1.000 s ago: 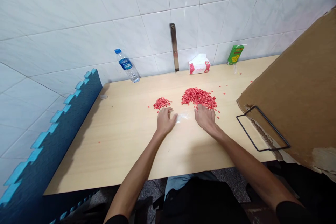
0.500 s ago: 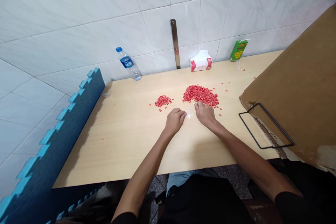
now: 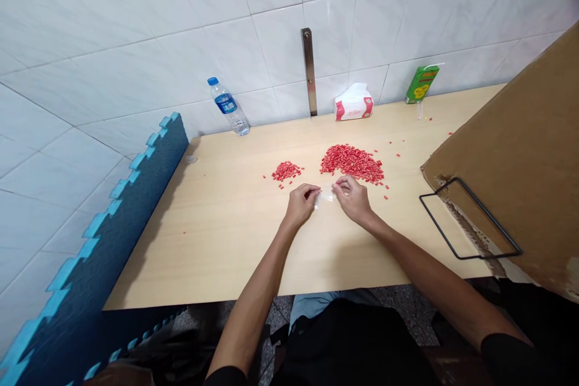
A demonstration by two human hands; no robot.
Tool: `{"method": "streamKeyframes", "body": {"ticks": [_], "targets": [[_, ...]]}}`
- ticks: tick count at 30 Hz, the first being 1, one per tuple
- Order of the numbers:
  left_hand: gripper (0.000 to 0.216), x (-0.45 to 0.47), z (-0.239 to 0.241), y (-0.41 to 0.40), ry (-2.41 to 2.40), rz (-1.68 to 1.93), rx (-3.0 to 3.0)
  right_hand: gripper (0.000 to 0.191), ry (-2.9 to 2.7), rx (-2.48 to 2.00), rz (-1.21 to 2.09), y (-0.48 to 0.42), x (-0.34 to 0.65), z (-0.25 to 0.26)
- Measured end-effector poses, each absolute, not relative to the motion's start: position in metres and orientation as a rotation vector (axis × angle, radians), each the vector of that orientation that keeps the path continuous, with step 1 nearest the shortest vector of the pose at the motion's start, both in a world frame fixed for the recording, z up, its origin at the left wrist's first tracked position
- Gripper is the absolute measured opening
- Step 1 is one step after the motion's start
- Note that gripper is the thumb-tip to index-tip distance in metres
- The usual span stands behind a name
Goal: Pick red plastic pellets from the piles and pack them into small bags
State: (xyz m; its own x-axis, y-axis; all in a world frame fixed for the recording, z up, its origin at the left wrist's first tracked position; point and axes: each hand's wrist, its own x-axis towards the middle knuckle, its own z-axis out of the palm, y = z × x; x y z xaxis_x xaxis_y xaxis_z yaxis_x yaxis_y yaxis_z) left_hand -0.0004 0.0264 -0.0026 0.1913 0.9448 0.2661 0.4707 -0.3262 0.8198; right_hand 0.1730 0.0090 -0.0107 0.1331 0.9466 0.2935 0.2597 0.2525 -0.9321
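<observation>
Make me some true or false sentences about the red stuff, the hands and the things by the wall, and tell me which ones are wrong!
1. The bigger red pile is right of the smaller red pile. True.
2. The cap on the bottle is red. False: the cap on the bottle is blue.
3. The clear plastic is between the left hand and the right hand. True.
4. The green carton is left of the tissue pack. False: the green carton is right of the tissue pack.
</observation>
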Motion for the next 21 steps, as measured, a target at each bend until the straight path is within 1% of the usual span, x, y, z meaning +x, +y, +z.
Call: {"method": "streamKeyframes", "body": {"ticks": [5, 10, 13, 17, 21], "targets": [[0.027, -0.002, -0.006, 0.024, 1.267, 1.047, 1.776, 0.02, -1.416, -1.266, 0.725, 0.006, 0.17, -0.008], [0.018, -0.002, -0.005, 0.021, 1.288, 1.046, 1.853, 0.019, -1.442, -1.23, 0.77, 0.007, 0.17, -0.01], [0.012, -0.002, -0.002, 0.021, 1.305, 1.065, 1.932, 0.022, -1.377, -1.166, 0.878, 0.009, 0.169, -0.012], [0.016, -0.003, -0.001, 0.021, 1.288, 1.116, 1.951, 0.028, -1.162, -1.027, 1.102, 0.014, 0.171, -0.013], [0.019, -0.003, -0.004, 0.018, 1.287, 1.179, 1.846, 0.033, -1.077, -0.976, 1.188, 0.018, 0.175, -0.012]]}}
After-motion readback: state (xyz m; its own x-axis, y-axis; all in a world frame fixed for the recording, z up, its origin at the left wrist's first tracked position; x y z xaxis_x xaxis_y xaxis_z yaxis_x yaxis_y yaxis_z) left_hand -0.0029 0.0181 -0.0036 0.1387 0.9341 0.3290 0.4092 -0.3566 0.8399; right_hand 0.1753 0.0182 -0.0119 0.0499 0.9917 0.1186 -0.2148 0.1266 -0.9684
